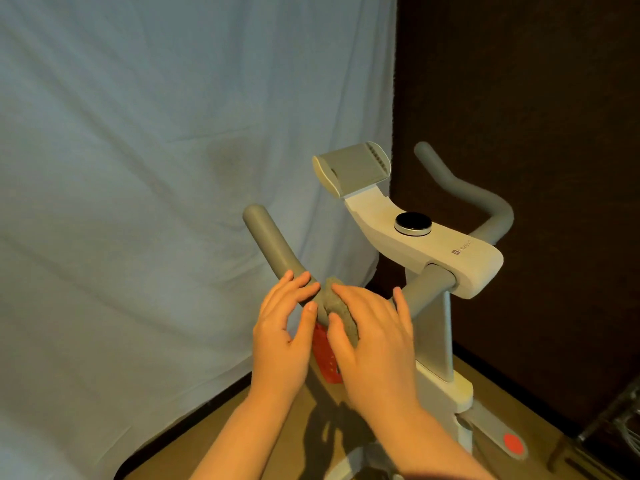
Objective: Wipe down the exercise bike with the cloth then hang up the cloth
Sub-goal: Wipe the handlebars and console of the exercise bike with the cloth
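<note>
A white exercise bike (460, 268) with grey handlebars stands at centre right. Its left grey handlebar (270, 240) rises toward the upper left. A small grey cloth (341, 310) is wrapped around the bend of that bar. My right hand (370, 337) grips the cloth against the bar, thumb under and fingers over. My left hand (284, 327) holds the bar just left of the cloth, fingers curled over it. A black round knob (413, 221) sits on the white console, with a grey tablet holder (351, 168) above.
A pale sheet (156, 202) hangs behind and left of the bike. A dark wall (536, 98) fills the right. The right handlebar (478, 195) curves up at right. A red part (325, 355) shows below my hands. Brown floor (242, 438) lies beneath; a metal rack (620, 424) is at lower right.
</note>
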A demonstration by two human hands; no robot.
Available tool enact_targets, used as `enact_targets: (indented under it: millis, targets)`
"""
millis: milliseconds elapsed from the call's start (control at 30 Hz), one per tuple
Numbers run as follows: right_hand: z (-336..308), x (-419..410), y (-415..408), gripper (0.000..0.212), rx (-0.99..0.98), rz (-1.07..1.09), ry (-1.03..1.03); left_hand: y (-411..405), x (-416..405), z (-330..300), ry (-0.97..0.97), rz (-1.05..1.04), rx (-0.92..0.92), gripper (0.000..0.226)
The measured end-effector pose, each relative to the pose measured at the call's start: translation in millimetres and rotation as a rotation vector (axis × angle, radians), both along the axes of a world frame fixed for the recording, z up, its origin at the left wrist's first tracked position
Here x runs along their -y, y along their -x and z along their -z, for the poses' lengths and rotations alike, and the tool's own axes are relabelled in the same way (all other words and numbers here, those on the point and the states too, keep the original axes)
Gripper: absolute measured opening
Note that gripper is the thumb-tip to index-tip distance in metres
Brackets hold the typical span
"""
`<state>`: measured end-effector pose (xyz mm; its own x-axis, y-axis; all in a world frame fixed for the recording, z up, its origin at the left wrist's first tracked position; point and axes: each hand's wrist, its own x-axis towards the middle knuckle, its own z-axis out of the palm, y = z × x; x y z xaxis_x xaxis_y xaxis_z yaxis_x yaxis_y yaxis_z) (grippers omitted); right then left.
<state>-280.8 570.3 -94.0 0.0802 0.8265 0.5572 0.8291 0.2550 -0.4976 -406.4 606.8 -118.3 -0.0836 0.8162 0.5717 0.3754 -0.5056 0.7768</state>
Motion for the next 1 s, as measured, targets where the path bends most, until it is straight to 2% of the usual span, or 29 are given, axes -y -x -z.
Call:
enact_targets:
  millis: [100, 200, 300, 400, 500, 600, 667, 833, 933, 1000]
  targets:
    - [3, 0, -31, 0.039, 0.129, -0.047, -0.024, 0, -1, 0, 0.009, 0.001, -0.007, 0.023]
    - [-1, 1, -32, 0.035, 0.002, 0.053, 0.005, 1, -2, 1, 0.014, -0.007, -0.018, 0.024]
    - [-10, -11, 3, 0.038, 0.029, 0.146, 0.05, -4, -2, 3, -0.008, -0.028, 0.007, 0.021]
    - [-20, -12, -10, 0.04, 0.164, 0.001, 0.181, -7, -3, 4, -0.026, -0.044, -0.003, 0.022]
    - [-13, 3, -36, 0.04, 0.205, -0.104, 0.168, -5, -5, 3, -0.049, -0.024, -0.035, 0.024]
    - [-13, -2, -5, 0.038, 0.151, 0.032, 0.164, -1, -8, 1, -0.054, -0.006, -0.066, 0.022]
    - [-15, -12, 15, 0.035, 0.147, 0.084, 0.139, 6, -12, -4, -0.07, 0.03, -0.114, 0.022]
    - [-28, -2, -21, 0.054, 0.254, -0.172, 0.32, 40, -37, -21, -0.124, 0.078, -0.404, 0.025]
    - [-26, -18, 9, 0.049, 0.286, 0.046, 0.307, 51, -52, -26, -0.166, 0.024, -0.523, 0.029]
    - [-23, -32, 34, 0.051, 0.295, 0.184, 0.186, 54, -57, -26, -0.172, 0.011, -0.553, 0.032]
